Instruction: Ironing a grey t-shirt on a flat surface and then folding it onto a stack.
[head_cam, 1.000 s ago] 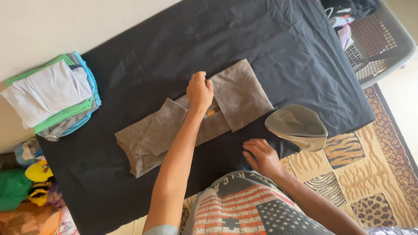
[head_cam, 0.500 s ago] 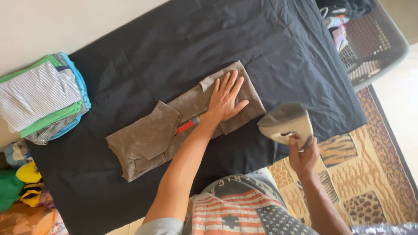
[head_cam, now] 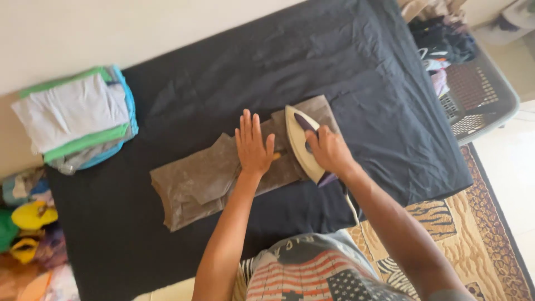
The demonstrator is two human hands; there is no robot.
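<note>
Grey garment [head_cam: 223, 178] pinned by flat left hand [head_cam: 253, 146]; right hand [head_cam: 329, 149] now grips iron [head_cam: 301, 142] on it

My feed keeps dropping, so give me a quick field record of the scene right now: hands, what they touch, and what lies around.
left hand: flat, fingers spread, pressing on the brown garment
right hand: gripping the handle of the iron
iron: on the right part of the garment, beside the left hand
garment: folded, lying on the black cloth
left of cloth: stack of folded clothes
upper right: laundry basket with clothes in it
lower right: patterned rug
</note>
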